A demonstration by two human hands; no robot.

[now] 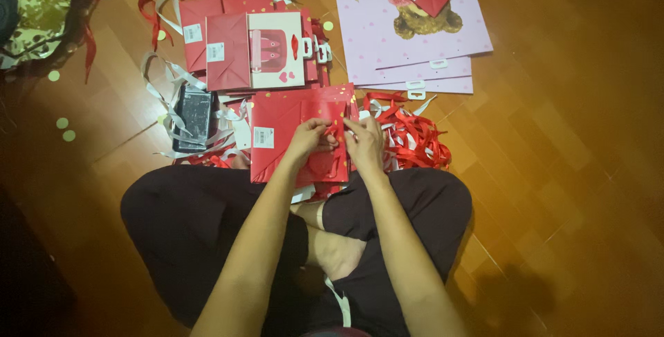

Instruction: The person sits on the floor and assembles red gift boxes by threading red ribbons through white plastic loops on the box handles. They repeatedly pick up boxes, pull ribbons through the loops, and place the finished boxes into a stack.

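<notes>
Two hands work one flat red gift bag on the floor.

Left hand (309, 138) and right hand (364, 140) pinch closed on the red gift bag (290, 129), lying before the crossed legs. Loose red ribbons (408, 136) remain unused beside it; a stack of red bags (242, 47) and pink bear-print bags (415, 40) lies beyond.

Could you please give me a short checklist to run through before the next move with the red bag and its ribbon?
1. Both hands on the bag: left hand and right hand rest on the red gift bag: ok.
2. Bag lying flat on the floor: ok.
3. Ribbon pinched firmly: fingers hide it: cannot tell.
4. Spare red ribbons within reach, beside the right hand: ok.
5. Ribbons untangled: heaped in a pile: not ok.
6. Phone clear of the work: white ribbons lie over it: not ok.
</notes>
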